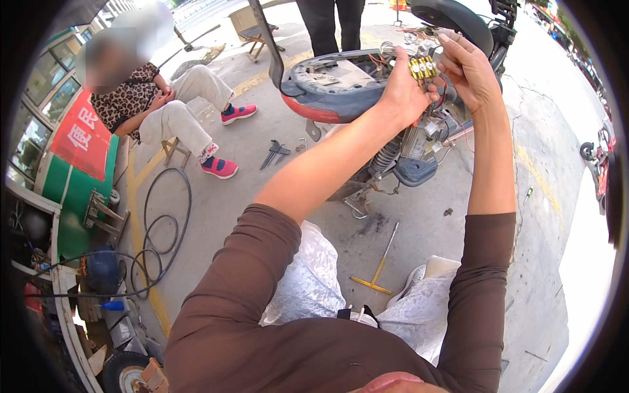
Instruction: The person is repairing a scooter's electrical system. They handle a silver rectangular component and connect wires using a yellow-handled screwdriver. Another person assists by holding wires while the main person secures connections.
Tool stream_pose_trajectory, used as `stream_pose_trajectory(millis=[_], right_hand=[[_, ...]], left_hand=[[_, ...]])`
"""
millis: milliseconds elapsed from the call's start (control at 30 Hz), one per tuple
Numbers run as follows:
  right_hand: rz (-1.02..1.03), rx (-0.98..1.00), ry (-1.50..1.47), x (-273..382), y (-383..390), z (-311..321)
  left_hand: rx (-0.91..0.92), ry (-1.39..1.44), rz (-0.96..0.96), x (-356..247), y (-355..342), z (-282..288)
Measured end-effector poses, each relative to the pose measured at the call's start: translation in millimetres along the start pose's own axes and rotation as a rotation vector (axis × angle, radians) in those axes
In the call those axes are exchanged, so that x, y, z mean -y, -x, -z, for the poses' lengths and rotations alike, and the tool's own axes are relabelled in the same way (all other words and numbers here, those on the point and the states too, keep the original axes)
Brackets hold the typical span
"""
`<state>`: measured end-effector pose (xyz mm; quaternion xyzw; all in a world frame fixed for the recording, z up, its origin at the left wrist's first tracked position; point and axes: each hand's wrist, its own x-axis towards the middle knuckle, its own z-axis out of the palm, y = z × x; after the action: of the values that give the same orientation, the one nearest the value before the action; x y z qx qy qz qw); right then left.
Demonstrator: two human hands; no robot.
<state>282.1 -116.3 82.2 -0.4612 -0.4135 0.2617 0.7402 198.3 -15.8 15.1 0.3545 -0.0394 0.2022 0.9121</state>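
A small bunch of yellow connectors (422,67) is held up between both hands, just above the opened body of a scooter (341,82) whose seat has been taken off. The left hand (405,92) is closed around the connectors from below, with the thumb pressed beside them; the right hand (468,65) is narrowed to a pinch at their upper edge, its fingertips touching the yellow plastic. Red wires (443,98) run down from the bunch into the scooter's frame, where a grey metal box (419,141) and a coil spring (385,157) are exposed.

The step in hand is judged to be the sorting or checking of the wiring plugs, with the scooter already opened. A fine, steady pinch would be called for next, so that one plug is separated or seated without the thin wires being pulled.

On the concrete below, a yellow T-handled wrench (379,265) is laid near the person's knees, and a pair of pliers (274,152) lies well apart toward the left. Loops of black cable (164,226) are spread on the ground beside a seated person (164,108) in pink shoes.

As for signs, a red panel with white characters (82,134) is set at the left edge, tilted, above a green curved band (78,190). A yellow painted line (537,177) runs across the ground to the right. No packages can be made out.
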Motion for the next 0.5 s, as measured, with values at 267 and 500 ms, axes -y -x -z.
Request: stream_pose_trajectory(millis=[267,500], right_hand=[[-0.277,-0.013,-0.683,-2,-9,30],[-0.312,-0.113,-0.353,0,7,23]], left_hand=[[0.033,-0.019,0.006,-3,-2,14],[-0.028,0.016,0.009,-3,-1,14]])
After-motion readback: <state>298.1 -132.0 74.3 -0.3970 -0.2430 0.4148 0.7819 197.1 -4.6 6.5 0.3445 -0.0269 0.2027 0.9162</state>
